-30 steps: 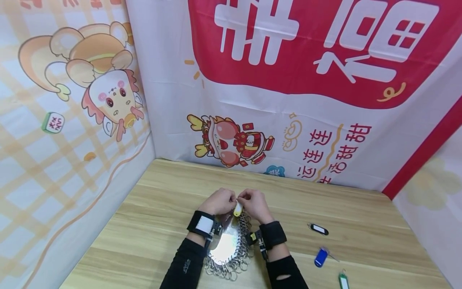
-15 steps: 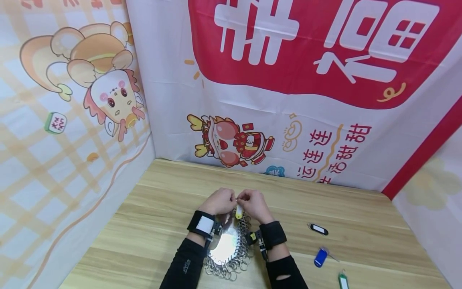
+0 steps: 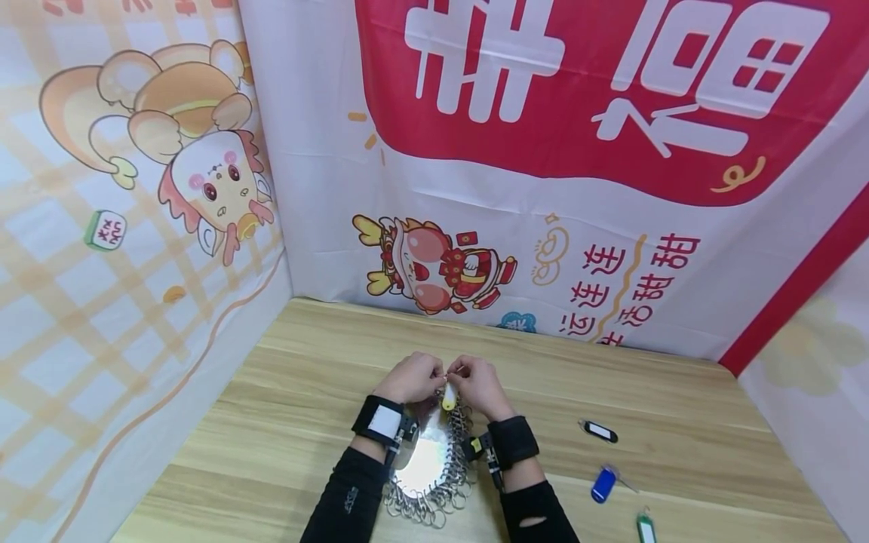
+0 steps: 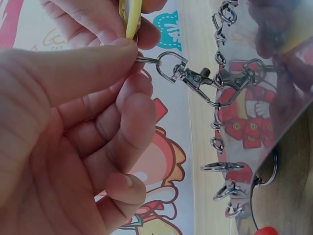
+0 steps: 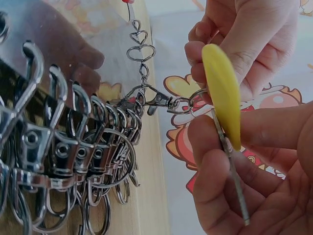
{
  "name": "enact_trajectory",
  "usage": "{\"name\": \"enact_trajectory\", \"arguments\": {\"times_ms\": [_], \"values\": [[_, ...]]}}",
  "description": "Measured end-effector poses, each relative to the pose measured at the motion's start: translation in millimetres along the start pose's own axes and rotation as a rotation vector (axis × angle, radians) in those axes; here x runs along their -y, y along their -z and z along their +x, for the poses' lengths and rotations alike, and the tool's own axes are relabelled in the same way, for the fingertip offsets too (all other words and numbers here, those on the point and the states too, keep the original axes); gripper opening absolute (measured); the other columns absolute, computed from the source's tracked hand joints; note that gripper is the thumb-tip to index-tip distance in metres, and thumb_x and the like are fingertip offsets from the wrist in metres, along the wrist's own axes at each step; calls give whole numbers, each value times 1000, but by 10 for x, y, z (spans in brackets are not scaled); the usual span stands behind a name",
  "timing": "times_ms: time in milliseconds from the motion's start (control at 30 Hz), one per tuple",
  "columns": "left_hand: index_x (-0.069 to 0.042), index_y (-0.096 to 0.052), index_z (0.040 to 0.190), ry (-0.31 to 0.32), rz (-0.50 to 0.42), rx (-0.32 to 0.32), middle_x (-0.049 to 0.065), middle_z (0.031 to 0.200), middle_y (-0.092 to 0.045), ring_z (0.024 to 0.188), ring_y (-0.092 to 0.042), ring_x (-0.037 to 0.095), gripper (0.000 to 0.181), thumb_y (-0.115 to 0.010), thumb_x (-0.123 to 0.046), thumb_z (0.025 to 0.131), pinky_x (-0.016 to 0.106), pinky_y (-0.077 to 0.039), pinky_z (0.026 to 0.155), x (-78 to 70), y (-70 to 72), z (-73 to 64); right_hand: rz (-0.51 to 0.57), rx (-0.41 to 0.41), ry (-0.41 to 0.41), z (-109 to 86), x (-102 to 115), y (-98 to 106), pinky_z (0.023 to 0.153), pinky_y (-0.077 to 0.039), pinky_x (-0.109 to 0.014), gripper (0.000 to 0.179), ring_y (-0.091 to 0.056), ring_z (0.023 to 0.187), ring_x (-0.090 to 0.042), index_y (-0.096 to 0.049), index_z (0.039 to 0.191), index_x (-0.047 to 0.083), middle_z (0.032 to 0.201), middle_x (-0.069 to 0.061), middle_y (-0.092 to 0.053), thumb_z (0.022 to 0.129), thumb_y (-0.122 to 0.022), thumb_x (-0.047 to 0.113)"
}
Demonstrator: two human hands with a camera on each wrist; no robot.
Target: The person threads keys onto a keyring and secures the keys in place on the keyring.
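Observation:
Left hand (image 3: 412,379) and right hand (image 3: 480,387) meet over the far end of a shiny, mirror-like plate (image 3: 421,464). Thumb and forefinger of the left hand pinch a split ring (image 4: 145,59), which is joined to a swivel clasp (image 4: 195,78). That clasp hooks onto heart-shaped metal links (image 5: 142,52) along the plate's edge. The right hand holds a yellow key tag (image 5: 222,93) between thumb and fingers, right beside the ring. A thin metal piece (image 5: 235,183), seen edge-on like a key, runs down from the tag across the right fingers.
Several swivel clasps with rings (image 5: 63,152) line the plate's rim. To the right on the wooden table (image 3: 706,452) lie a black key tag (image 3: 600,431), a blue key tag (image 3: 603,484) and a green key tag (image 3: 646,526). A printed cloth (image 3: 305,188) hangs behind.
The yellow key tag has turned slightly and hangs straighter than a second ago. Both hands stay almost in the same place.

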State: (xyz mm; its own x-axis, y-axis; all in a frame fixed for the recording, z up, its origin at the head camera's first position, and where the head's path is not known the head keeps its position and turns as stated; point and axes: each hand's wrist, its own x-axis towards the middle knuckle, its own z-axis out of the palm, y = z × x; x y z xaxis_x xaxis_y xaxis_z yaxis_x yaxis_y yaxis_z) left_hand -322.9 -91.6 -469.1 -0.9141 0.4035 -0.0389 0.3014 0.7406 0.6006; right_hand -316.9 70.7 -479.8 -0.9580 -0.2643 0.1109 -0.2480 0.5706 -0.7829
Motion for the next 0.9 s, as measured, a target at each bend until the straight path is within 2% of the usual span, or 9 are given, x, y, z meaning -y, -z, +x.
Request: {"name": "enact_trajectory", "arguments": {"times_ms": [167,367,467,633,900], "values": [[-7,-63,80,18,11,2,-3,68,-57,58,-55,12,21,-57,-21,95,28,-44,53,-6,7,-9,-15,2,27,-3,2,3,54,-44,-29,6,-53,62,-14,-66,87,9,81,-2,-63,89,-61,7],[-14,-61,76,38,-35,3,-2,69,-58,56,-57,13,16,-60,-19,91,29,-46,51,-10,11,-20,-7,-10,-3,-2,7,-1,55,-45,-29,6,-53,63,-15,-66,86,9,80,-2,-63,89,-62,7],[-16,-62,76,26,-19,-2,-4,70,-59,60,-57,12,13,-63,-17,88,28,-46,54,-9,13,-19,-3,-13,-17,-1,13,-5,56,-45,-29,6,-53,64,-15,-66,86,9,80,-2,-62,89,-62,8],[-11,-66,79,-13,27,-13,-6,69,-58,62,-55,10,12,-64,-17,89,28,-44,57,-11,22,-17,3,-26,-18,-1,15,-8,56,-45,-29,5,-53,65,-16,-66,86,8,79,-2,-62,89,-62,8],[-8,-65,80,-6,26,-11,-5,68,-57,60,-55,10,17,-62,-20,91,27,-44,55,10,28,-17,-9,-24,21,-10,3,-3,55,-46,-28,4,-54,64,-14,-66,88,7,77,-1,-62,88,-63,5]]}}
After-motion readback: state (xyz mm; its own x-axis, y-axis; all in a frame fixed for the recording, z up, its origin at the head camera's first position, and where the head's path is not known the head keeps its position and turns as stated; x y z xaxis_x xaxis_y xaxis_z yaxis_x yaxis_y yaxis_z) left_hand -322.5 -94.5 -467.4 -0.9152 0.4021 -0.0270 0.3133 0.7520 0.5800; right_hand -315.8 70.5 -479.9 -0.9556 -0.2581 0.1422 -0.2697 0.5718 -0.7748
